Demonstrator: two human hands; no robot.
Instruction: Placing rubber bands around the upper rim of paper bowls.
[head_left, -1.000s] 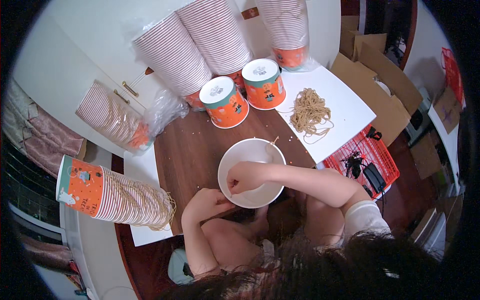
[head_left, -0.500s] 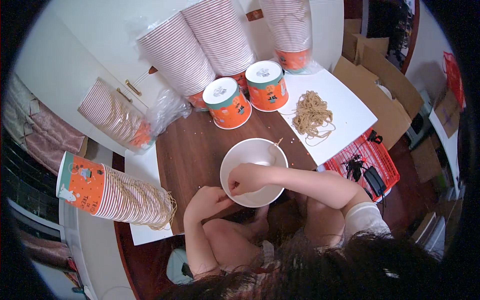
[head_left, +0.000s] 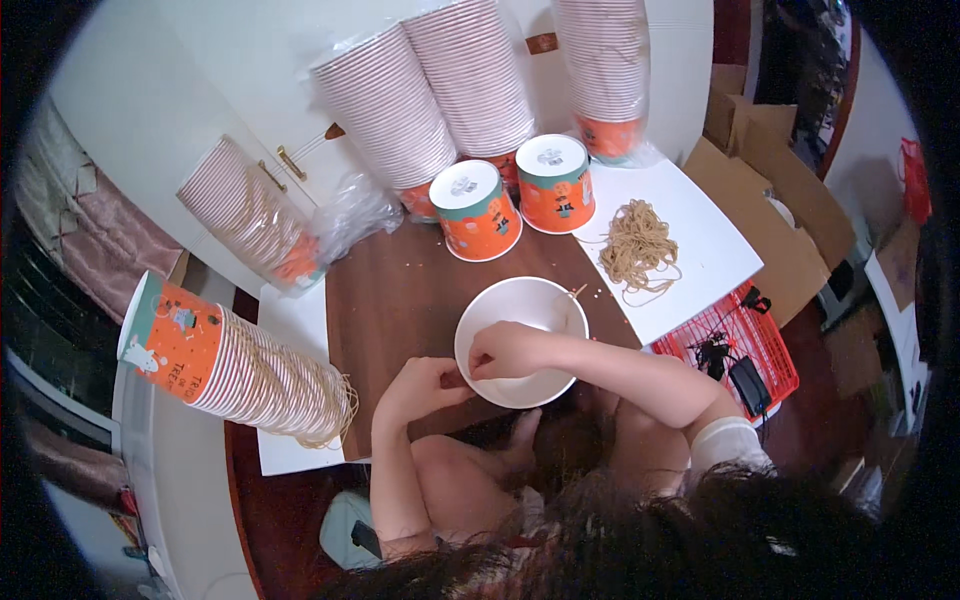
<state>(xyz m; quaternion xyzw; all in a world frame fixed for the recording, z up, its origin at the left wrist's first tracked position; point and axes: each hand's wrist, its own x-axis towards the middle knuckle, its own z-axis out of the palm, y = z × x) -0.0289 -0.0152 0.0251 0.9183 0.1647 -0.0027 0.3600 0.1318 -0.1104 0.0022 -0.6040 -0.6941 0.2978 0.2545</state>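
A white-lined paper bucket [head_left: 535, 300] stands mouth up in front of me near the table's front edge. A short end of tan cord [head_left: 580, 290] shows at its far right rim. My right hand [head_left: 508, 350] reaches inside, fingers closed against the left inner wall. Outside the same wall, my left hand [head_left: 425, 385] has its thumb and fingers drawn together at the bucket's side. What either hand pinches is hidden or too small to make out. To the right lies a loose heap of tan cords [head_left: 640, 245].
Two orange-and-green buckets [head_left: 480, 225] sit upside down at the back. Behind them rise wrapped stacks of buckets [head_left: 385, 110]. A tilted stack with cords [head_left: 265, 370] lies at the left edge. Right of the table are a red crate [head_left: 770, 345] and cardboard boxes [head_left: 750, 205].
The whole view has shifted, so the table and bucket appear further right. Both hands stay at the bucket's left wall, with the right hand slightly higher inside it.
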